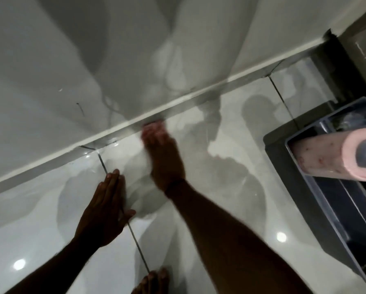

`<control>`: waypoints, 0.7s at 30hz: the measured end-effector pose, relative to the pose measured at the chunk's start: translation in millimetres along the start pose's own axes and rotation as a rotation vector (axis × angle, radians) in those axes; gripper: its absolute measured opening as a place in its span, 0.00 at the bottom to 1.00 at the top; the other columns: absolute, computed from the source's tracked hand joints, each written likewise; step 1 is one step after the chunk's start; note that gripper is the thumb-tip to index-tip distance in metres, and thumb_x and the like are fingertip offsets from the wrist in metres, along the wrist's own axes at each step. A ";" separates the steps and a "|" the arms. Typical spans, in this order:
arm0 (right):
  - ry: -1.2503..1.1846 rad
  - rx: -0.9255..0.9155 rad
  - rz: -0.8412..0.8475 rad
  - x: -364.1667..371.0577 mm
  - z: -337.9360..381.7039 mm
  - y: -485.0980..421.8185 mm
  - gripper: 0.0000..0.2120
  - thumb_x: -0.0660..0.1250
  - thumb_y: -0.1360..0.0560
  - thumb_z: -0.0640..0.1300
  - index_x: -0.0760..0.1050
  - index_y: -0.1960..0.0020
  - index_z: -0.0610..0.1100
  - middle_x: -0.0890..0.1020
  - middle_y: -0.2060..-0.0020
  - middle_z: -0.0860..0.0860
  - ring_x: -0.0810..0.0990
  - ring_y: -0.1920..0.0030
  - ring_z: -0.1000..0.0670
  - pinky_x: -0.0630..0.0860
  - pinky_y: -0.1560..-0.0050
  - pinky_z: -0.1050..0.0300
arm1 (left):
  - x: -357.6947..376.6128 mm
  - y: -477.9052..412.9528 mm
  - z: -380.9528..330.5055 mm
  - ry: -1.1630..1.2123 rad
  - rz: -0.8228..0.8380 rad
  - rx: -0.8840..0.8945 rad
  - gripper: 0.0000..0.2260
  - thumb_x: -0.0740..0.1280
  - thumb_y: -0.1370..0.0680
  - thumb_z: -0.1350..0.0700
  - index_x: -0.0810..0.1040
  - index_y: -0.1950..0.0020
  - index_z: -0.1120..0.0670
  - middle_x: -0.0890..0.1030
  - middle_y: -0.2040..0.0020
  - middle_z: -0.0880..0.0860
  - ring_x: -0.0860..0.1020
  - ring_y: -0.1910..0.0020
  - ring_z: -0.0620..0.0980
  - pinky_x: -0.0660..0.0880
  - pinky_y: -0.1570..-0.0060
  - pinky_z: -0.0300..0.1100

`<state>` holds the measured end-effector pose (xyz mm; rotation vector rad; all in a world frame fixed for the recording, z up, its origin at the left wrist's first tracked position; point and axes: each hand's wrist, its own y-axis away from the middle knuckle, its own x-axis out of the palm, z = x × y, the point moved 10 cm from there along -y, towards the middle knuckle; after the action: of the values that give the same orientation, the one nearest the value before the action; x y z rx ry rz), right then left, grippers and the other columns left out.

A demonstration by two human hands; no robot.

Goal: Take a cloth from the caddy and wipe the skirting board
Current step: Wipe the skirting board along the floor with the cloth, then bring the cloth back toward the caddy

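The white skirting board [199, 95] runs diagonally where the wall meets the glossy tiled floor. My right hand [161, 158] is stretched out to it and blurred by motion. A small pinkish cloth [153, 128] sits under its fingertips, pressed against the foot of the board. My left hand [105, 209] lies flat on the floor tile with its fingers together, holding nothing. The grey plastic caddy [301, 211] stands on the floor at the right, with a pink roll of cloth [335, 158] lying across its top.
A dark door frame or cabinet edge [339, 66] rises at the upper right, behind the caddy. Toes of a bare foot [154, 281] show at the bottom edge. Dark grout lines [135, 240] cross the shiny tiles.
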<state>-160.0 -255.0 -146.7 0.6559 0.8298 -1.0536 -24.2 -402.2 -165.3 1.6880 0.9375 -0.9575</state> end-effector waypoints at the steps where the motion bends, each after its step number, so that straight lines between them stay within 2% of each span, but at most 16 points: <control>1: -0.034 -0.093 0.060 20.2 30.0 3.4 0.34 0.53 0.23 0.37 0.62 0.17 0.46 0.63 0.16 0.46 0.57 0.16 0.39 0.59 0.19 0.39 | -0.9 2.3 -1.9 0.005 0.004 0.001 0.44 0.47 0.17 0.29 0.52 0.14 0.61 0.51 0.13 0.61 0.49 0.14 0.59 0.44 0.16 0.49; 3: -0.074 -0.186 0.190 49.7 72.5 6.4 0.31 0.47 0.20 0.43 0.62 0.17 0.51 0.63 0.16 0.53 0.55 0.15 0.39 0.52 0.17 0.38 | -2.8 8.2 -4.0 0.013 0.014 -0.002 0.44 0.48 0.17 0.29 0.54 0.14 0.62 0.55 0.14 0.62 0.53 0.15 0.60 0.45 0.17 0.49; 4: -0.081 -0.187 0.234 57.1 79.9 4.0 0.30 0.49 0.18 0.44 0.60 0.17 0.52 0.61 0.16 0.54 0.53 0.15 0.39 0.49 0.17 0.40 | -3.7 10.7 -4.8 0.017 0.015 -0.007 0.44 0.49 0.17 0.29 0.55 0.15 0.62 0.57 0.15 0.63 0.54 0.16 0.60 0.45 0.17 0.48; 5: -0.099 -0.191 0.247 56.8 82.9 1.5 0.29 0.53 0.17 0.42 0.60 0.17 0.52 0.61 0.16 0.54 0.52 0.15 0.40 0.48 0.17 0.41 | -5.9 13.2 -5.1 0.013 0.015 -0.009 0.44 0.49 0.17 0.29 0.56 0.15 0.63 0.58 0.15 0.63 0.54 0.16 0.59 0.45 0.17 0.46; 7: -0.181 -0.229 0.223 41.6 81.3 3.1 0.30 0.59 0.21 0.31 0.67 0.20 0.44 0.68 0.19 0.46 0.59 0.17 0.37 0.54 0.17 0.37 | -11.6 16.3 -7.0 0.006 0.027 -0.008 0.44 0.49 0.18 0.28 0.54 0.14 0.61 0.56 0.14 0.61 0.54 0.16 0.59 0.45 0.18 0.45; 9: -0.303 -0.212 0.131 11.3 65.2 12.3 0.32 0.59 0.29 0.22 0.74 0.26 0.35 0.73 0.23 0.37 0.67 0.20 0.35 0.61 0.20 0.32 | -20.3 18.8 -11.7 -0.020 0.055 0.009 0.45 0.46 0.18 0.27 0.50 0.14 0.59 0.52 0.13 0.59 0.53 0.15 0.59 0.45 0.18 0.45; 10: -0.416 -0.132 0.085 -8.3 50.4 22.0 0.32 0.57 0.29 0.20 0.74 0.27 0.33 0.72 0.23 0.38 0.66 0.19 0.39 0.63 0.19 0.34 | -27.9 20.9 -19.4 -0.045 0.077 0.023 0.45 0.44 0.18 0.26 0.47 0.13 0.58 0.49 0.13 0.58 0.51 0.14 0.58 0.44 0.18 0.45; 12: -0.671 0.143 0.049 -49.0 10.6 60.2 0.30 0.53 0.24 0.21 0.72 0.25 0.35 0.68 0.21 0.45 0.62 0.18 0.55 0.62 0.17 0.49 | -49.9 24.6 -44.5 -0.069 0.098 0.051 0.45 0.42 0.18 0.26 0.47 0.14 0.58 0.48 0.13 0.57 0.50 0.14 0.58 0.40 0.18 0.43; 13: -0.737 0.261 0.026 -70.8 -9.9 88.0 0.30 0.50 0.22 0.22 0.70 0.24 0.37 0.66 0.21 0.47 0.62 0.19 0.60 0.61 0.17 0.57 | -63.4 26.3 -63.2 -0.072 0.101 0.070 0.44 0.43 0.18 0.27 0.50 0.14 0.59 0.50 0.13 0.58 0.52 0.15 0.58 0.38 0.19 0.41; 16: -0.709 0.483 -0.063 -138.9 -56.0 179.9 0.39 0.45 0.28 0.20 0.64 0.19 0.39 0.59 0.16 0.46 0.57 0.19 0.65 0.52 0.18 0.67 | -100.7 29.8 -131.6 -0.084 0.140 0.178 0.43 0.44 0.17 0.27 0.54 0.15 0.60 0.54 0.14 0.58 0.55 0.16 0.59 0.38 0.20 0.40; 18: -0.686 0.614 -0.129 -181.5 -82.2 238.1 0.44 0.45 0.29 0.17 0.60 0.17 0.43 0.59 0.16 0.50 0.57 0.20 0.69 0.49 0.17 0.65 | -121.7 29.5 -185.3 -0.121 0.172 0.277 0.42 0.45 0.16 0.28 0.56 0.15 0.61 0.57 0.14 0.59 0.60 0.17 0.60 0.42 0.21 0.43; 20: -0.668 0.787 -0.211 -222.8 -105.0 290.8 0.46 0.46 0.27 0.18 0.59 0.16 0.49 0.62 0.17 0.56 0.63 0.22 0.70 0.52 0.15 0.56 | -135.5 25.8 -238.4 -0.169 0.184 0.371 0.42 0.47 0.16 0.29 0.62 0.17 0.62 0.61 0.16 0.61 0.65 0.19 0.60 0.46 0.22 0.46; 21: -0.655 0.867 -0.272 -245.5 -115.4 315.4 0.46 0.46 0.27 0.18 0.59 0.16 0.49 0.63 0.17 0.57 0.65 0.23 0.69 0.53 0.15 0.55 | -141.6 23.1 -266.6 -0.179 0.182 0.418 0.42 0.47 0.16 0.29 0.63 0.18 0.62 0.63 0.16 0.61 0.66 0.19 0.61 0.49 0.22 0.47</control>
<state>39.2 69.1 21.7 0.8437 -0.1580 -1.7682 -12.9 -176.5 36.1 1.9539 0.4749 -1.2157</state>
